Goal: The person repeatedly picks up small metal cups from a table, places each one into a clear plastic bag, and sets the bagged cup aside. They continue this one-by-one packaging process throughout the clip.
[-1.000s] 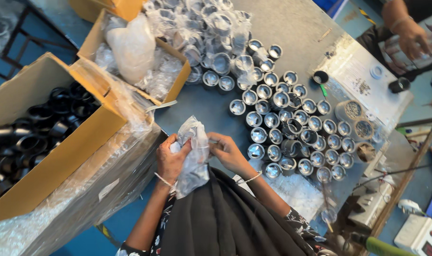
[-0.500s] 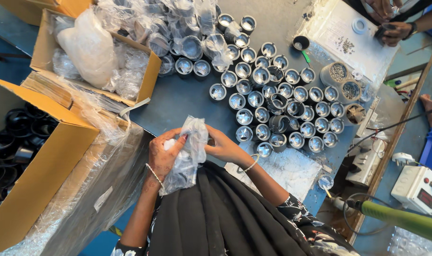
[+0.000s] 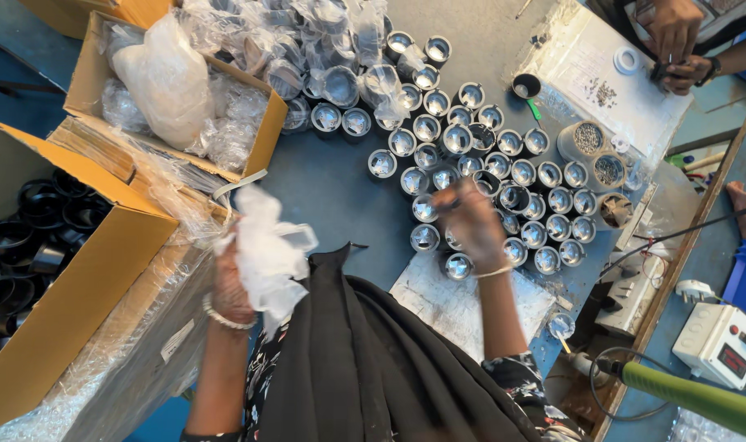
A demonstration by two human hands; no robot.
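Note:
My left hand (image 3: 230,282) grips a crumpled clear plastic bag (image 3: 266,250), held above the blue table edge next to the cardboard boxes. My right hand (image 3: 473,223) reaches out over a cluster of small shiny silver reflector cups (image 3: 504,176) standing in rows on the blue table (image 3: 332,196). Its fingers are curled around what looks like one dark-rimmed cup; the motion blur hides the detail. Black cloth on my lap (image 3: 365,360) fills the lower middle.
An open cardboard box of black rings (image 3: 29,245) is at the left. Behind it, a box of plastic bags (image 3: 168,82) and bagged cups (image 3: 332,49). A co-worker's hands (image 3: 676,41) work over a white sheet (image 3: 602,74). A green-handled tool (image 3: 692,397) and a white meter box (image 3: 721,344) lie at the right.
Both hands were together on the bag. Now my right hand has left it and moved out over the cups, while my left hand has carried the bag to the left.

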